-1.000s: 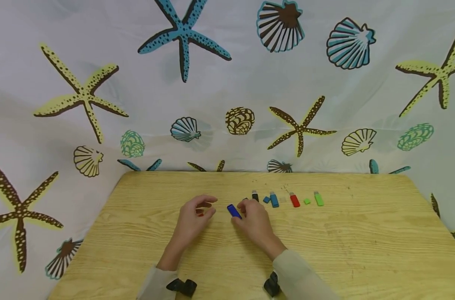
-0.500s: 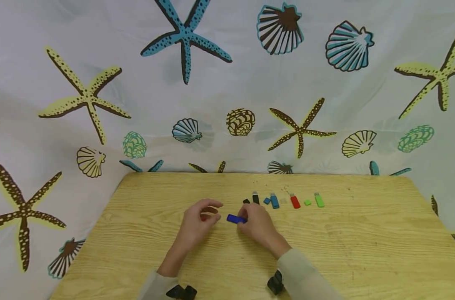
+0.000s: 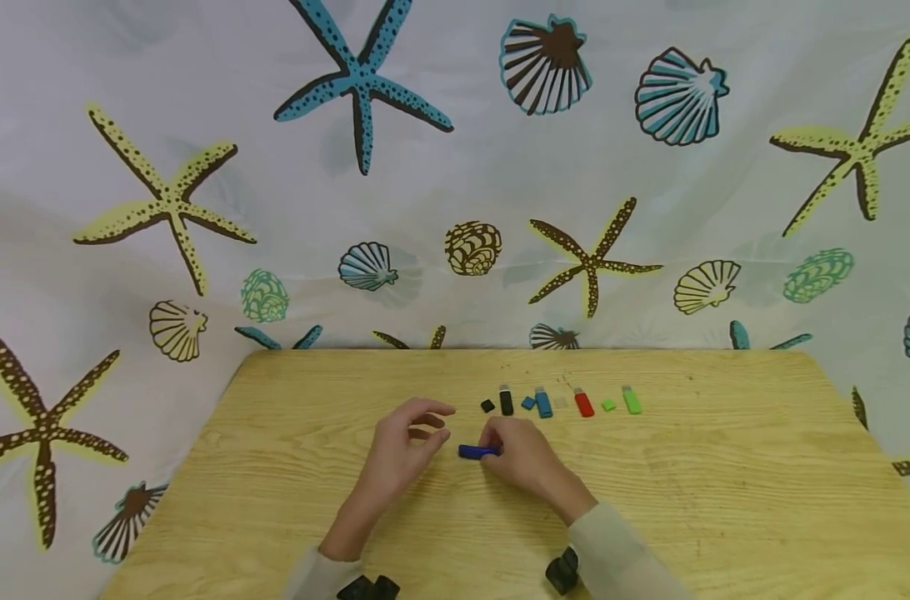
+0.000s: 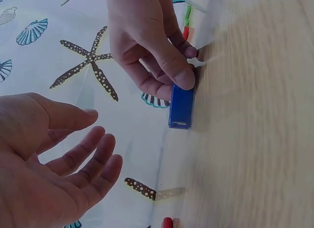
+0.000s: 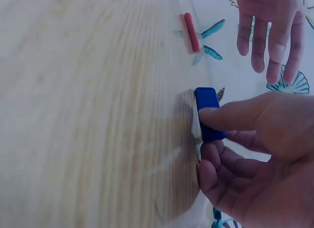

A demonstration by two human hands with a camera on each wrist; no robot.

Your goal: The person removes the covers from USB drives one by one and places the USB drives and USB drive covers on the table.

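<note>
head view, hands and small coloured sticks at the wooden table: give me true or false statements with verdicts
The right hand pinches the dark-blue rectangular plastic stick. True.
The left hand holds that stick too. False: it holds nothing.
The grey-tipped red stick lies between the grey-tipped blue stick and the grey-tipped green stick. True.
The green stick lies left of the red one. False: it lies to its right.

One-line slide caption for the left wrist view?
The right hand pinches a blue stick at a wooden tabletop, while the left hand hovers nearby, holding nothing.
</note>
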